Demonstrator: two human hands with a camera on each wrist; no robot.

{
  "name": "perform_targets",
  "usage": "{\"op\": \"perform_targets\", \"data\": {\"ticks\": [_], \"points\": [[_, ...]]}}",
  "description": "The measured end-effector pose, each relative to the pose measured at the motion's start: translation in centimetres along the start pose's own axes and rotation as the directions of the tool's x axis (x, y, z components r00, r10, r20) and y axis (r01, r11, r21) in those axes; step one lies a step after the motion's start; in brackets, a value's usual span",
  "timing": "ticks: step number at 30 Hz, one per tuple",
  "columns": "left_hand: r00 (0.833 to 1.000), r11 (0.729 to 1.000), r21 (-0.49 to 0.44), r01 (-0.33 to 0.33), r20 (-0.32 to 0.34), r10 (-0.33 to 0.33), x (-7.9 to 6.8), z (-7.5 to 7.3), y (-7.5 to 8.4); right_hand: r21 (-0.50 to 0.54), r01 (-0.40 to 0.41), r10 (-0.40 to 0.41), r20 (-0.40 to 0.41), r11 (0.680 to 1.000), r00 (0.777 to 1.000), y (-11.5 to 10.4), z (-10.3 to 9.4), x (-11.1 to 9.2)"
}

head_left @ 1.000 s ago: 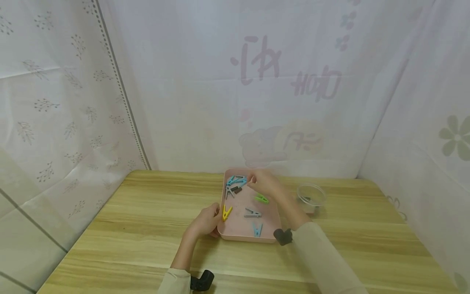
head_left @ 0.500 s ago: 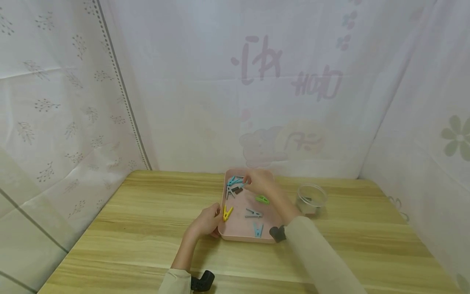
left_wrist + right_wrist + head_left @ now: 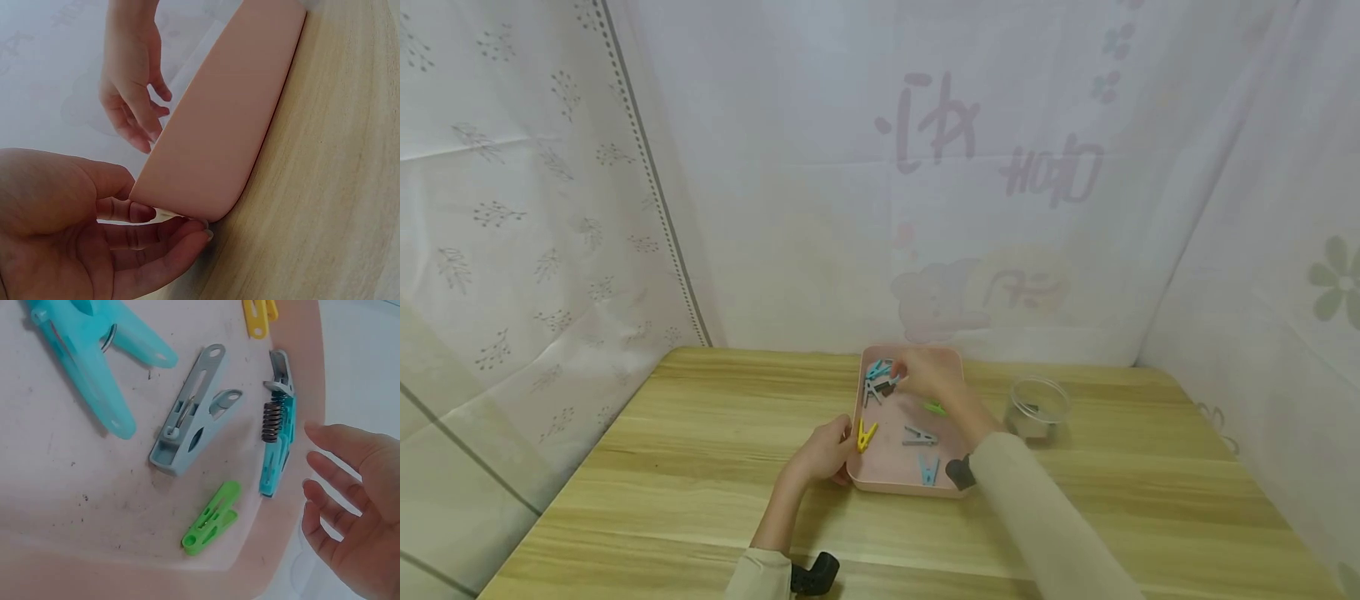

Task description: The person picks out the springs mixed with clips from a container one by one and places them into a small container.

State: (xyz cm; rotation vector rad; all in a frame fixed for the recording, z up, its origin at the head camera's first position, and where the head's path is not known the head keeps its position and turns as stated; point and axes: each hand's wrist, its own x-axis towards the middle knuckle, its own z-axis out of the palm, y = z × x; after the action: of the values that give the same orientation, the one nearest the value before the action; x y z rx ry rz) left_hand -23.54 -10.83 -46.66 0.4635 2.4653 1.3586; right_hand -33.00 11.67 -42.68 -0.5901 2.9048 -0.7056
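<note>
In the head view my left hand point(image 3: 823, 450) grips the near left side of a pink tray point(image 3: 910, 490). The left wrist view has its thumb at the rim and fingers curled under the corner. My right hand point(image 3: 925, 375) reaches over the tray's far end, by a cluster of blue and grey clothespins point(image 3: 872, 392) and dark coil springs point(image 3: 272, 422). Its fingers are loosely bent and apart in the right wrist view, nothing between them. Elsewhere in the tray lie a yellow clothespin point(image 3: 867, 435), a grey clothespin point(image 3: 919, 436), a light blue clothespin point(image 3: 928, 469) and a green clothespin point(image 3: 212, 519).
A clear round container point(image 3: 1037, 408) with small dark items inside stands right of the tray on the wooden table point(image 3: 700, 467). Printed cloth hangs point(image 3: 797, 208) behind the table and along both sides.
My right hand has shifted slightly left and nearer over the tray's far end, now covering part of the green clothespin. The left hand keeps its place on the tray.
</note>
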Motion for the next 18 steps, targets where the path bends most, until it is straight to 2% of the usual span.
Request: {"op": "perform_targets", "data": {"ticks": [12,18], "points": [[1.000,1.000,-0.003,-0.001,0.002,0.001,0.1,0.0,-0.1,-0.059,-0.010,0.012,0.034,0.998,0.999,0.3,1.0,1.2],[1.000,1.000,0.001,-0.005,0.007,0.005,0.1,0.0,0.1,-0.037,-0.027,0.028,0.038,0.999,0.999,0.1,1.3,1.2]]}}
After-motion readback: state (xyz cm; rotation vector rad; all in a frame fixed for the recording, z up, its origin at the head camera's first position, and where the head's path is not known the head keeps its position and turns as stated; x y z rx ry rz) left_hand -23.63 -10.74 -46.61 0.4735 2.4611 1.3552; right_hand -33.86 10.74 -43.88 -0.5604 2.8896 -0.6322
